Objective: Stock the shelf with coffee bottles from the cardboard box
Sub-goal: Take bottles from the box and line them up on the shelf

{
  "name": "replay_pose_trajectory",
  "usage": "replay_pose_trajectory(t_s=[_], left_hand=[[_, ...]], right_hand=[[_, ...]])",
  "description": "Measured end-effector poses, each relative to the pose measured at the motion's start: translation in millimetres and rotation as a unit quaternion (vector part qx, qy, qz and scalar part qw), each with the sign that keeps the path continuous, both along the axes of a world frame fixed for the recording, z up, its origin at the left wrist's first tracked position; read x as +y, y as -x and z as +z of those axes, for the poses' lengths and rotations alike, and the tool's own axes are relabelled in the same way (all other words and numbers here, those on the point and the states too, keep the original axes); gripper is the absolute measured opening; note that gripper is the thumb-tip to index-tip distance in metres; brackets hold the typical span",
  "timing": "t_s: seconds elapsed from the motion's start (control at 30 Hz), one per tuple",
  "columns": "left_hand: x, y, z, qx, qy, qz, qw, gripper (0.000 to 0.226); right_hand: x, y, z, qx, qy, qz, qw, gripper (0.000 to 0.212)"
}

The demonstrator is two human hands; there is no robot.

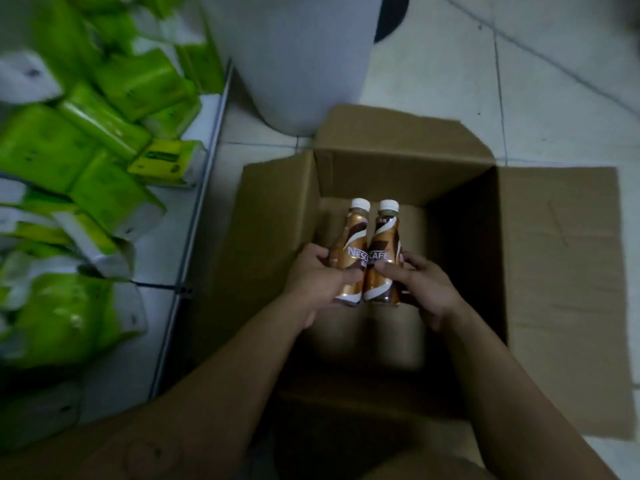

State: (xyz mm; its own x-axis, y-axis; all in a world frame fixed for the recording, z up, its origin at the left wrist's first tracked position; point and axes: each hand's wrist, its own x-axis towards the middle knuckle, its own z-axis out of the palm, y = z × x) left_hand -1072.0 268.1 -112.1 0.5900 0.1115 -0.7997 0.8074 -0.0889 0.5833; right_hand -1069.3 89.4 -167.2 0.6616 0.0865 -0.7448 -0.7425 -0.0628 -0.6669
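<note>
Gold-and-brown wrappers with white swirls cover the two coffee bottles [367, 258], each topped with a white cap and carrying part of the white NESCAFE lettering across its middle. They are held side by side, touching, caps pointing away from the person, over the open cardboard box [460, 216]. The left hand [318, 275] is wrapped around the left bottle, its thumb lying across the lower label; the right hand [420, 284] grips the right bottle the same way. A sliver of white lettering at the right hand's fingers may be a third bottle, but it is too hidden to tell. The box interior is dark, its flaps folded outward onto the pale tiled floor [519, 81]. To the left, a low white shelf [194, 216] holds green-and-white packs [138, 81]. A white rounded object [294, 57] stands beyond the box.
</note>
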Motion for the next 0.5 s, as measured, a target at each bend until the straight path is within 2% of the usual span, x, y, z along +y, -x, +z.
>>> replay_pose_trajectory(t_s=[0.07,0.1,0.2,0.27,0.37,0.5], left_hand=[[10.6,6.3,39.9,-0.040,-0.009,0.012,0.999,0.065],[15.7,9.0,58.6,-0.065,-0.009,0.008,0.998,0.064],[27.1,18.3,99.5,-0.138,-0.019,-0.022,0.990,0.031],[40.2,36.9,148.3,-0.204,-0.021,-0.003,0.979,0.023],[59.9,60.6,208.6,-0.276,-0.030,0.010,0.961,0.028],[90.0,94.1,280.3,-0.316,-0.031,0.018,0.948,0.034]], right_hand=[[10.0,6.0,45.4,-0.044,-0.019,-0.017,0.999,0.064],[15.1,5.9,66.2,-0.072,-0.023,-0.011,0.997,0.063],[30.9,7.4,117.9,-0.151,-0.018,-0.013,0.988,0.057],[42.0,16.3,171.2,-0.209,-0.019,-0.012,0.978,0.052],[59.7,32.1,241.7,-0.285,-0.017,0.032,0.958,0.049],[88.5,55.7,323.4,-0.380,0.012,0.082,0.921,0.046]])
